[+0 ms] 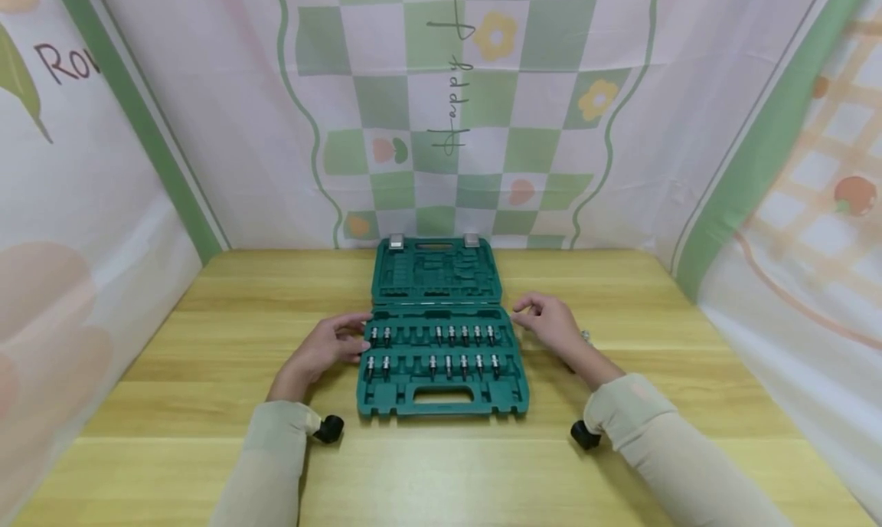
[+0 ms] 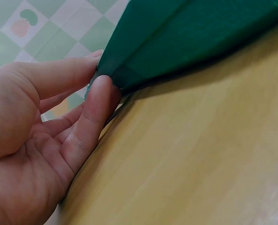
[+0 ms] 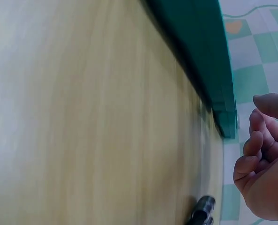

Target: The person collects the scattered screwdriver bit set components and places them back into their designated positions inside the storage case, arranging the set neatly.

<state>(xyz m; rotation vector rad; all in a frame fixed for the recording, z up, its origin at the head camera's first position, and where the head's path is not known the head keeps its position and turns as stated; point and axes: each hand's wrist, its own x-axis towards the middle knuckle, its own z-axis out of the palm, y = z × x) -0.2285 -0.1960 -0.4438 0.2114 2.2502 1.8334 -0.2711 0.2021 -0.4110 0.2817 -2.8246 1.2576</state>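
Fourteen metal bits sit in two rows in the open green case in the middle of the table. The left hand, at the case's nine o'clock, touches its edge with spread fingers; the right hand, near three o'clock, is loosely curled and pinches nothing. Good handling would likely mean bracing the case from nine o'clock, keeping it level so no bits tip out, and minding the half-hidden metal piece beyond three o'clock.

Case cropped in wrist views
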